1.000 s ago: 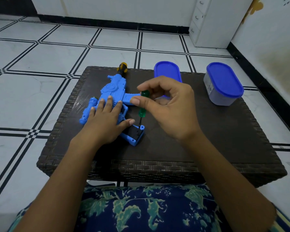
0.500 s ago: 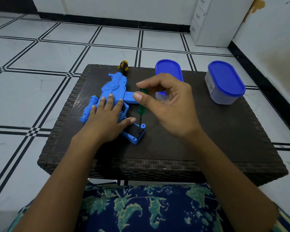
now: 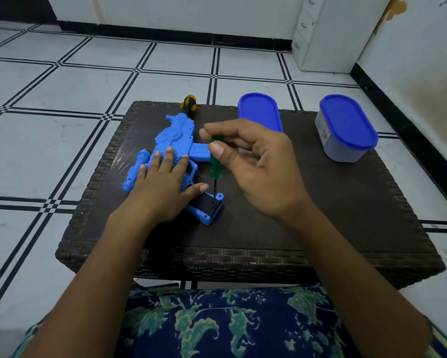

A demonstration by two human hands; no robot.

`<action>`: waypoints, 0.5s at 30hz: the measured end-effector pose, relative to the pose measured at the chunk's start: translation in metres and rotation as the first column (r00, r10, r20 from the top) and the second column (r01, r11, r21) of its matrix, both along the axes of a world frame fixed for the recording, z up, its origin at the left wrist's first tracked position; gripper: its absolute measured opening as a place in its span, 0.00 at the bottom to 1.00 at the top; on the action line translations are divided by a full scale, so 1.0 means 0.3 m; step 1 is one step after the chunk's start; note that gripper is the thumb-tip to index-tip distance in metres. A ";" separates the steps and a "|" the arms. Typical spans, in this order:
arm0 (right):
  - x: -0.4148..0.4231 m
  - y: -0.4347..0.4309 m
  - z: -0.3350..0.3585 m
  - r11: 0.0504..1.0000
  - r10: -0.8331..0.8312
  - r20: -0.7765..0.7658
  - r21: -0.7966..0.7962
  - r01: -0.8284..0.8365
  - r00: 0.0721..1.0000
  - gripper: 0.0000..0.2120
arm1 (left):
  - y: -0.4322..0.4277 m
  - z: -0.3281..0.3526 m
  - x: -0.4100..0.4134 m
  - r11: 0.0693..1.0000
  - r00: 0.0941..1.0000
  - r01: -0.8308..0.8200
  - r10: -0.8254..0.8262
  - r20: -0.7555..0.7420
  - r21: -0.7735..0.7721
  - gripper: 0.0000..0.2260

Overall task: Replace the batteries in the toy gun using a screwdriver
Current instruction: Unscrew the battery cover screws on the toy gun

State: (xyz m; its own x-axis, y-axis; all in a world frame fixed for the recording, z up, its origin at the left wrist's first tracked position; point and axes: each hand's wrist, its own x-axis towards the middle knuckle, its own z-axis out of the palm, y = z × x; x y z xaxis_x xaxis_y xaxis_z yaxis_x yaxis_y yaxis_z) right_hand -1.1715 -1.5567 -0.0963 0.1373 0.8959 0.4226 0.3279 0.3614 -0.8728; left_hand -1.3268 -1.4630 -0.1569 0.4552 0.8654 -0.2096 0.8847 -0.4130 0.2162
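**Gun** [image 3: 177, 140]: blue plastic, lying on its side on the table [image 3: 320, 202]. Its muzzle end is pointing away from me and its grip is pointing toward me and to the right. I am seeing a black panel [image 3: 208, 202] set into the grip's butt end.

**Left hand** [image 3: 160, 187]: resting flat on the gun's middle. The fingers are lying straight and slightly spread, the thumb is reaching toward the grip, and the hand is grasping nothing.

**Right hand** [image 3: 258, 166]: hovering just right of the gun. Thumb and forefinger are pinching the screwdriver [image 3: 215, 164] by the top of its green handle, with the other fingers curling loosely behind.

**Screwdriver**: standing nearly upright just right of the gun's body. Its thin shaft is running down to the black panel. The tip is meeting the panel, but I cannot tell whether it is sitting in a screw.

**Orange piece** [image 3: 188, 104]: orange and black, lying at the gun's far end.

**First box** [image 3: 259, 112]: blue-lidded, standing right of the gun and partly hiding behind the right hand.

**Second box** [image 3: 346, 127]: grey with a blue lid on, standing well right of the gun.

**Table**: dark and woven, carrying the gun and both boxes.

**Cloth** [image 3: 217, 324]: dark blue with green leaves, lying nearer me than the gun.

**Cabinet** [image 3: 328, 34]: white with drawers, standing far beyond the gun on the right.
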 end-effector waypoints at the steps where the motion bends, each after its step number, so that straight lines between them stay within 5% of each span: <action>1: 0.000 0.001 -0.003 1.000 -0.006 0.003 0.003 0.006 1.000 0.09 | 0.000 -0.002 0.000 1.000 1.000 0.001 -0.001 0.002 0.001 0.37; 8: 0.002 0.007 0.000 0.991 -0.114 0.021 0.069 0.113 0.993 0.09 | -0.001 -0.004 -0.003 1.000 1.000 0.004 -0.004 0.007 0.000 0.37; 15: 0.005 0.002 -0.009 0.999 -0.032 -0.022 -0.016 0.031 0.999 0.12 | -0.001 -0.001 -0.001 1.000 1.000 0.002 -0.002 -0.003 0.001 0.37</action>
